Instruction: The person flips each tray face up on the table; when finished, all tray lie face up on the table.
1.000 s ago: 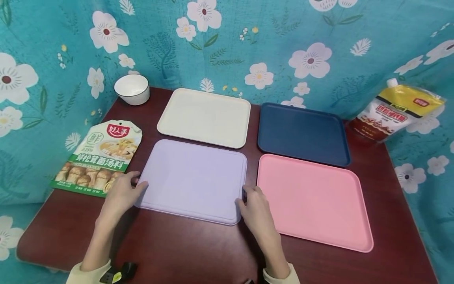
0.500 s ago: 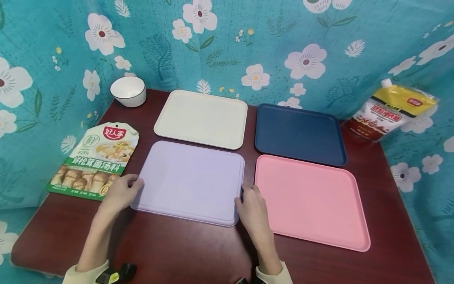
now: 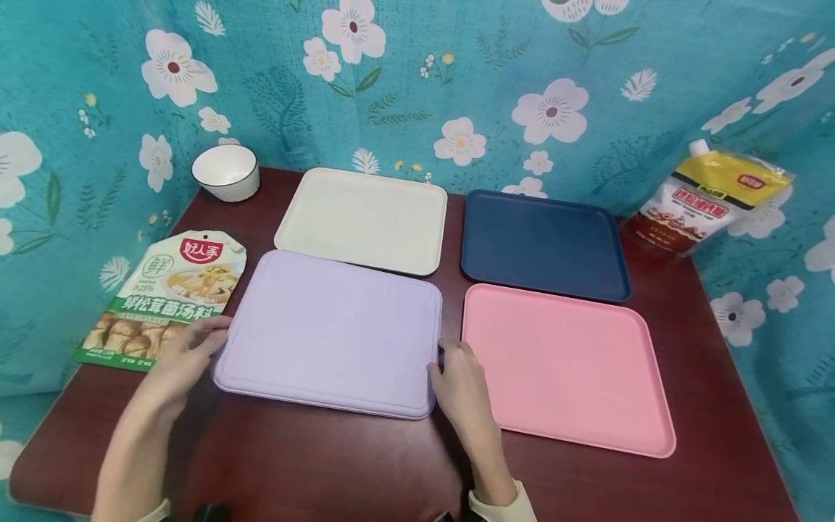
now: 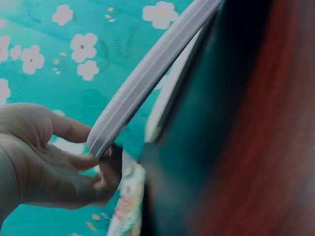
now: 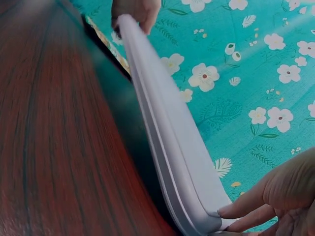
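Observation:
A lilac rectangular tray (image 3: pixel 333 330) lies between my hands in the head view, its raised rim running round a flat top. Its side has grooved lines; I cannot tell whether it is one piece or two stacked. With thumb and fingers, my left hand (image 3: pixel 185 355) grips the left edge, fingers partly underneath in the left wrist view. That end is up off the tabletop. On the opposite edge, my right hand (image 3: pixel 462 384) pinches the tray near its corner, as the right wrist view shows (image 5: pixel 275 206). Beside my left hand lies a green-and-white mushroom seasoning packet (image 3: pixel 176 283).
Behind the lilac tray is a cream tray (image 3: pixel 365 217). To the right lie a navy tray (image 3: pixel 544 243) and a pink tray (image 3: pixel 564 366). A white bowl (image 3: pixel 226 174) stands back left, and a spouted pouch (image 3: pixel 704 203) leans back right against the floral cloth (image 3: pixel 404 72).
The left end of the lilac tray has risen and shifted left with my left hand, which now covers part of the packet. My right hand stays at the right edge. The head view has shifted slightly.

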`<move>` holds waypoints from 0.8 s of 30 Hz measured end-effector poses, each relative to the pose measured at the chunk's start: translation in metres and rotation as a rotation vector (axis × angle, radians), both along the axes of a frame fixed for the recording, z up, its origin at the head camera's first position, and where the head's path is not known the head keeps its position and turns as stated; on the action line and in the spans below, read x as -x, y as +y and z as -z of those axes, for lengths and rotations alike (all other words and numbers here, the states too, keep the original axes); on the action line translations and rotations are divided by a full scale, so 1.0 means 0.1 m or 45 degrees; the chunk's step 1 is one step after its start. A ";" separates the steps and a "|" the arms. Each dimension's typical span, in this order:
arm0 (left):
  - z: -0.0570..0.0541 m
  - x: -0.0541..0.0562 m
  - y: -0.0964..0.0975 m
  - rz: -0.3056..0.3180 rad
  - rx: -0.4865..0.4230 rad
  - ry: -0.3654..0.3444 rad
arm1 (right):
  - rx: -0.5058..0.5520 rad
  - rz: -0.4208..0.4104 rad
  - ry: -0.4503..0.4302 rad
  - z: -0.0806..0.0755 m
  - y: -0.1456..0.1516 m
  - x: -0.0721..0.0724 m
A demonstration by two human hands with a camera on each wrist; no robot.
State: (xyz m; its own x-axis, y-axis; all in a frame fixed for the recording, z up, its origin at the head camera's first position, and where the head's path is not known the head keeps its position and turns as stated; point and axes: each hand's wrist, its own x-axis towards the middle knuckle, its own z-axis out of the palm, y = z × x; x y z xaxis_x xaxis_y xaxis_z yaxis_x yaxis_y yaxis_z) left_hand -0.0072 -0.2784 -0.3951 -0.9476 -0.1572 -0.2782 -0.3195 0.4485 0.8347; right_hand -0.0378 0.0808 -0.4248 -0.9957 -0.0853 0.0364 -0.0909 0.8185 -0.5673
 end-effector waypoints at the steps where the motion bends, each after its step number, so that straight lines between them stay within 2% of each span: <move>1: -0.02 -0.02 -0.03 0.010 -0.029 0.035 | 0.005 -0.005 -0.001 0.00 0.00 0.00; 3: -0.07 -0.05 -0.10 0.036 -0.140 0.104 | 0.009 -0.023 0.002 -0.01 -0.01 -0.01; 4: -0.09 -0.06 -0.14 0.054 -0.242 0.146 | 0.006 -0.031 0.004 -0.01 -0.01 -0.01; 7: -0.16 -0.07 -0.22 0.109 -0.645 0.228 | 0.013 -0.051 0.009 -0.02 -0.02 -0.01; 10: -0.25 -0.05 -0.26 0.172 -1.030 0.240 | 0.045 -0.073 0.015 0.00 -0.04 0.01; 12: -0.32 -0.03 -0.27 0.224 -1.226 0.235 | 0.088 -0.091 0.001 0.00 -0.06 0.01; 14: -0.39 -0.01 -0.25 0.283 -1.360 0.233 | 0.148 -0.121 -0.034 0.01 -0.07 0.02; 16: -0.47 0.01 -0.23 0.354 -1.434 0.247 | 0.227 -0.148 -0.074 0.01 -0.08 0.02; 18: -0.55 0.03 -0.19 0.400 -1.442 0.266 | 0.325 -0.166 -0.136 0.01 -0.10 0.03; 24: -0.85 0.09 0.00 0.403 -1.380 0.289 | 0.522 -0.193 -0.261 0.03 -0.19 0.04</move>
